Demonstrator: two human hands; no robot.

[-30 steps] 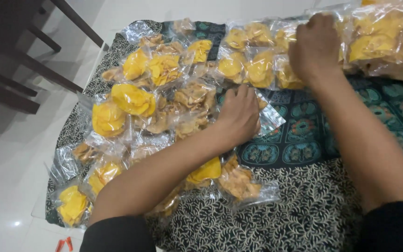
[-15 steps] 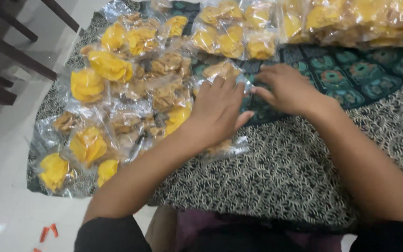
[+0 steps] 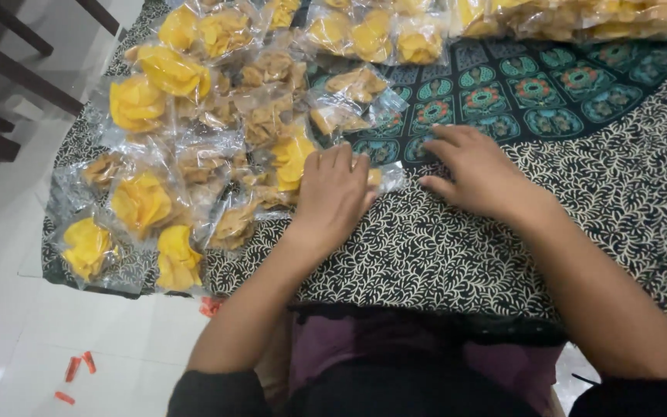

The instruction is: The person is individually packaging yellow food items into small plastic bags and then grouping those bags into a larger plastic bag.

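Packet [image 3: 376,179] crosswise under flat, spread left hand [image 3: 333,193]; right hand [image 3: 476,174] flat, empty.

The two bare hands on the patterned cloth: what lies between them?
In the head view, between left hand and right hand lie a clear bag's corner and bare black-and-cream leaf-patterned cloth.

Clear bags [image 3: 194,116], bright yellow and tan-brown chips inside. Cloth [image 3: 465,262] black with cream leaf print; centre dark teal with green and orange-red medallions. Floor [image 3: 9,309] white tile, orange-red scraps [image 3: 79,367] scattered. Chair legs [image 3: 9,69] dark brown. Sleeves [image 3: 218,394] black. Lap fabric [image 3: 364,355] purple.
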